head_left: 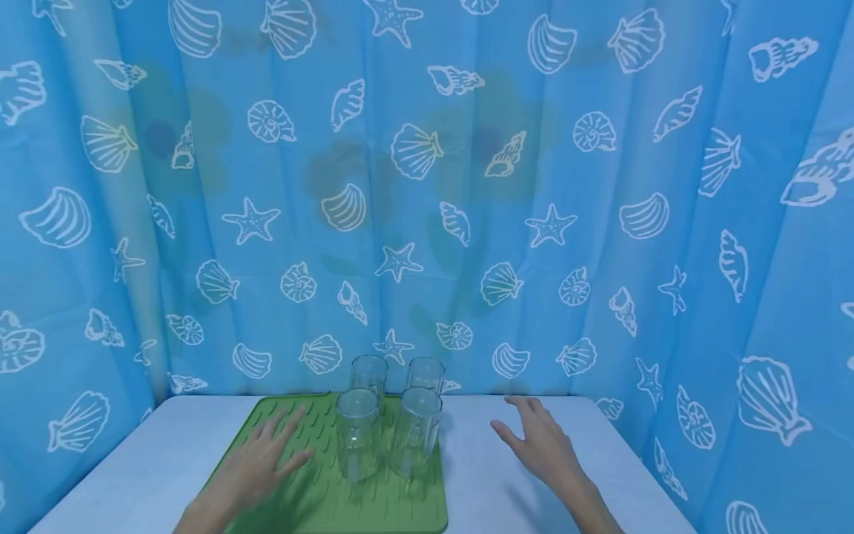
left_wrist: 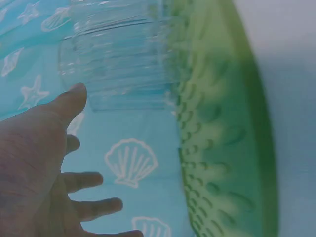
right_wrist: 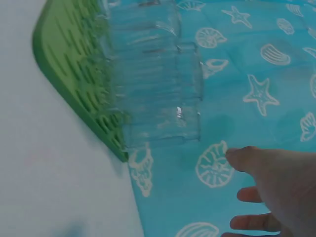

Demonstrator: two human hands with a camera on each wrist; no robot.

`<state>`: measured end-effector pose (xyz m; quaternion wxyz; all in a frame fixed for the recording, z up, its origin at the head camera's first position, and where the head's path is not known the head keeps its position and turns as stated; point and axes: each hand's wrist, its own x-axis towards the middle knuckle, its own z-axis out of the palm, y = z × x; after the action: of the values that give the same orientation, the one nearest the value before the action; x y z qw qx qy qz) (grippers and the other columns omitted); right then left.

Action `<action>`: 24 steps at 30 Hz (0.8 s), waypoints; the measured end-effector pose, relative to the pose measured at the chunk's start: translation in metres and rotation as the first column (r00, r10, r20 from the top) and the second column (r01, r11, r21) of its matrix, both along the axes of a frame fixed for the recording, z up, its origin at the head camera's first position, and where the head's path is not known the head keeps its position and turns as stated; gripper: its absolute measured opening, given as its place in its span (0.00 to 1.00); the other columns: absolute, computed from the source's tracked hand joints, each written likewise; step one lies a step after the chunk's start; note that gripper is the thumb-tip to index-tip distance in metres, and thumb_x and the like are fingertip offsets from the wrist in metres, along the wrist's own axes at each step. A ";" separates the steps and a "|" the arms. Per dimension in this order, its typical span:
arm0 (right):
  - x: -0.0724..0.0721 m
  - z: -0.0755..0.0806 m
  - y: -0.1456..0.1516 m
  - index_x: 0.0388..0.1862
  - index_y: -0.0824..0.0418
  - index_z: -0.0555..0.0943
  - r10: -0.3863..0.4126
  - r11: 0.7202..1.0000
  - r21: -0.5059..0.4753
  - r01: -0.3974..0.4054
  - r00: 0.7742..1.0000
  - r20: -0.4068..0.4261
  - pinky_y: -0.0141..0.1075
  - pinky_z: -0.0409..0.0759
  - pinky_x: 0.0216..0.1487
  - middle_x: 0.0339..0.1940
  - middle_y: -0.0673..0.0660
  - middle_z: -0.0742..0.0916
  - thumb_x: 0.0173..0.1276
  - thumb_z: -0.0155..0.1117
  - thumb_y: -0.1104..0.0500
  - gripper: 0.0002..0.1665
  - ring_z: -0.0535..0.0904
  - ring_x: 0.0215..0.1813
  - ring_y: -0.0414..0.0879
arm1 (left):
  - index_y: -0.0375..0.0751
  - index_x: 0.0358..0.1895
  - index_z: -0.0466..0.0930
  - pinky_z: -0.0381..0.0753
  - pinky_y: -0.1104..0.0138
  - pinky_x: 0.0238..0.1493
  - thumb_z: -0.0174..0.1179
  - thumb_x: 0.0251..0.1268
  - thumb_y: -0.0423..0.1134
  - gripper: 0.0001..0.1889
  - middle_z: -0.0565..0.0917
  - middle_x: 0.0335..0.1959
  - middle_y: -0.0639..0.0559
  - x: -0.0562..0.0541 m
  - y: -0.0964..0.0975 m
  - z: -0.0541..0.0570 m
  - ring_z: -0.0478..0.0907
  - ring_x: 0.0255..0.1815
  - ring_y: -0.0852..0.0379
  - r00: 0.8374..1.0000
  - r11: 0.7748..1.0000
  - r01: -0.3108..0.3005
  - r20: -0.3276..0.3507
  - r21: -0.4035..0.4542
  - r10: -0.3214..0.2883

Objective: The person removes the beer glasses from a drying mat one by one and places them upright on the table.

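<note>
Several clear drinking glasses stand in two rows on the green ridged mat [head_left: 320, 497]. In the front row are a left glass [head_left: 358, 437] and a right glass [head_left: 416, 434]; behind them, partly covered, rise a back left glass [head_left: 369, 368] and a back right glass [head_left: 425, 371]. My left hand [head_left: 256, 463] hovers over the mat's left part, fingers spread, holding nothing. In the left wrist view its thumb overlaps the edge of a glass [left_wrist: 123, 59]. To the right of the mat, above the white table, my right hand [head_left: 540, 445] is held with fingers extended, apart from the glasses.
The white table [head_left: 480, 489] extends on both sides of the mat. A blue curtain [head_left: 427, 297] with white shells and starfish hangs right behind the table and along both sides.
</note>
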<state>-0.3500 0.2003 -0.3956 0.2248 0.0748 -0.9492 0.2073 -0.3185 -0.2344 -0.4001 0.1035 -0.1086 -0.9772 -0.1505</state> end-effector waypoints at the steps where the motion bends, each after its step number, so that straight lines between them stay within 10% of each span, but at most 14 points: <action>1: 0.000 -0.001 -0.002 0.64 0.58 0.75 -0.001 1.000 -0.009 0.001 1.000 -0.013 0.57 0.82 0.52 0.63 0.64 0.79 0.68 0.63 0.40 0.33 0.79 0.60 0.62 | 0.48 0.78 0.55 0.67 0.30 0.58 0.47 0.67 0.69 0.43 0.60 0.74 0.29 0.000 0.000 -0.002 0.60 0.70 0.22 1.000 1.000 0.006 0.021 0.005 -0.006; 10: -0.001 -0.010 -0.020 0.49 0.54 0.82 0.050 0.983 -0.175 -0.057 0.998 -0.046 0.44 0.85 0.45 0.47 0.54 0.87 0.66 0.67 0.46 0.18 0.86 0.46 0.49 | 0.46 0.77 0.58 0.58 0.25 0.61 0.52 0.68 0.65 0.40 0.63 0.72 0.28 -0.003 -0.005 -0.019 0.58 0.69 0.20 0.987 1.000 -0.003 0.159 0.004 0.003; 24: 0.005 -0.017 -0.049 0.45 0.55 0.82 0.258 0.926 -0.293 -0.236 0.966 0.038 0.37 0.85 0.40 0.40 0.49 0.86 0.68 0.63 0.40 0.21 0.85 0.41 0.44 | 0.42 0.73 0.63 0.43 0.17 0.53 0.49 0.60 0.74 0.47 0.60 0.74 0.29 -0.009 -0.014 -0.049 0.49 0.72 0.17 0.922 0.995 -0.071 0.376 -0.073 0.093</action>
<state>-0.3447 0.1513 -0.4130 0.1694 0.1524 -0.8999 0.3718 -0.3279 -0.2488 -0.4490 -0.0842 -0.0395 -0.9863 -0.1360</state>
